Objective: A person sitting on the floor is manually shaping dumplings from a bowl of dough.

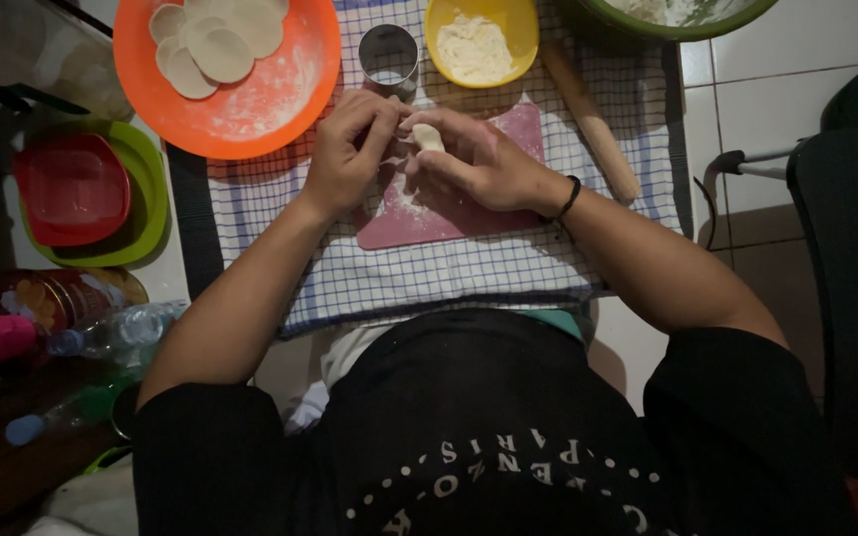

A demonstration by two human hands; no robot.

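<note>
1. Pinching a small pale piece of dough [428,136] between both sets of fingertips, my two hands meet above the pink board [449,213]; the dough sits just over the board's upper edge
2. My left hand [348,149] curls in from the left, thumb and forefinger closed on the dough's left end; how much dough lies under those fingers I cannot make out
3. My right hand [479,159] cradles the piece from the right, fingers bent around it, a black band at the wrist
4. I see the board dusted with flour, lying on a blue-checked cloth [419,273]
5. Just beyond the hands stands a metal ring cutter [387,54], beside a yellow bowl of flour [481,42]
6. An orange plate [240,74] at upper left carries stacked round dough discs [213,40], its top cut off by the frame
7. A wooden rolling pin [593,124] lies to the right, and a green bowl [682,15] is mostly out of frame
8. Left of the cloth, a red container [71,189] sits in a green one; the bottles below it are dim and hard to read
</note>
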